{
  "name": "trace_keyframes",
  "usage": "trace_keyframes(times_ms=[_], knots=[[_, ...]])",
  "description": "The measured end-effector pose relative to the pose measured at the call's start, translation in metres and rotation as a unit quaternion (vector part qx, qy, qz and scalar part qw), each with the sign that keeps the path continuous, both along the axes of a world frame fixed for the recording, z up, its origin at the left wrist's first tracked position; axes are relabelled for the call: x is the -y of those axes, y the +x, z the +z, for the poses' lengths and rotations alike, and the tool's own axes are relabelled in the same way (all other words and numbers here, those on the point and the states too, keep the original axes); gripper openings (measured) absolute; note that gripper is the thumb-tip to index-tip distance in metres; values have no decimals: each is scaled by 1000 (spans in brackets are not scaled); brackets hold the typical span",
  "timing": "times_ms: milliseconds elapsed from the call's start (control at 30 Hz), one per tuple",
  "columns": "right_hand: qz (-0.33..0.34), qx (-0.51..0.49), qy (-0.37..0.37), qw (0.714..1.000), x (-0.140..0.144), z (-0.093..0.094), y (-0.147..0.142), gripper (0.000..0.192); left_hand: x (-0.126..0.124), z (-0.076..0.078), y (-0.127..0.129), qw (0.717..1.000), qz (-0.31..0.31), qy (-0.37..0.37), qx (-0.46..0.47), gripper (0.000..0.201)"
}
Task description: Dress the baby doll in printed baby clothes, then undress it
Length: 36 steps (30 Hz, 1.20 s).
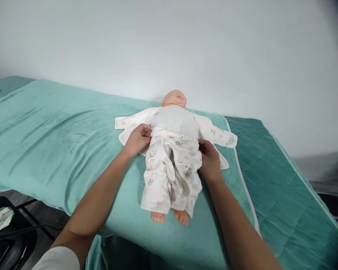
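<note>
Trousers of creased white cloth (186, 155), printed with small green and pink figures, clothe a pink-toned baby doll (174, 99) lying on a teal plush blanket (59, 131). The left hand (138, 140) and right hand (212, 161) flank the waistband (174, 134), loosely curled — whether pinching cloth, I cannot tell

The doll (173, 98) is showing peach-pink on its head and feet. Its trousers (157, 165) are carrying small green, pink and dark-outlined motifs scattered on white; the white jacket (225, 138) is bearing similar motifs on its sleeves, while the undershirt (174, 119) is showing plain greyish white. The blanket (59, 127) is displaying pale teal, edged white at right, where the quilted cover (284, 187) is showing deeper teal with stitched lines. The far wall (157, 45) is looking pale grey; at near left, the chair (25, 243) is showing black.
</note>
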State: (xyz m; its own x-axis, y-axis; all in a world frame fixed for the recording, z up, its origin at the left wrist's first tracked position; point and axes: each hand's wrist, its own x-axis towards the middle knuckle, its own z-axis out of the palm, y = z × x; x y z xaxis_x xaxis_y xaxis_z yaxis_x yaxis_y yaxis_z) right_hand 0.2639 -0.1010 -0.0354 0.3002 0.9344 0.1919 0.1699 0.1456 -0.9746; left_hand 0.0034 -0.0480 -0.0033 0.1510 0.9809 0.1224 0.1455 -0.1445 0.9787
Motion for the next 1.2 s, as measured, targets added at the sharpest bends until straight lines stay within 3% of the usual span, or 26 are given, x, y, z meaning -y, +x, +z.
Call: trace_keyframes(times_ms=[67, 133, 300, 400, 700, 800, 867, 967, 1100, 1200], knots=[[-46, 11, 33, 998, 4, 4, -1, 21, 3, 5, -1, 999, 15, 42, 16, 22], [-51, 36, 59, 996, 7, 8, -2, 17, 5, 8, -1, 997, 8, 80, 10, 11], [42, 62, 113, 991, 8, 12, -1, 15, 7, 11, 1, 986, -65, 151, -34, 20], [79, 103, 135, 982, 5, 13, 2, 16, 7, 10, 2, 980, -74, 173, -63, 22], [144, 295, 137, 935, -11, 33, 5, 21, -2, 15, 12, 971, -81, 189, -120, 19], [176, 331, 100, 922, -22, 44, 7, 28, -6, 18, 12, 968, -92, 182, -147, 27], [170, 349, 68, 919, -31, 49, 10, 33, -8, 19, 12, 961, -100, 195, -169, 21], [170, 322, 27, 931, -48, 48, 15, 36, -11, 18, 14, 957, -91, 212, -177, 19], [194, 164, -7, 967, -64, 36, 18, 38, -18, 17, 16, 968, -97, 174, -151, 21], [173, 96, -8, 980, -66, 27, 16, 37, -22, 20, 15, 974, -123, 141, -128, 23]])
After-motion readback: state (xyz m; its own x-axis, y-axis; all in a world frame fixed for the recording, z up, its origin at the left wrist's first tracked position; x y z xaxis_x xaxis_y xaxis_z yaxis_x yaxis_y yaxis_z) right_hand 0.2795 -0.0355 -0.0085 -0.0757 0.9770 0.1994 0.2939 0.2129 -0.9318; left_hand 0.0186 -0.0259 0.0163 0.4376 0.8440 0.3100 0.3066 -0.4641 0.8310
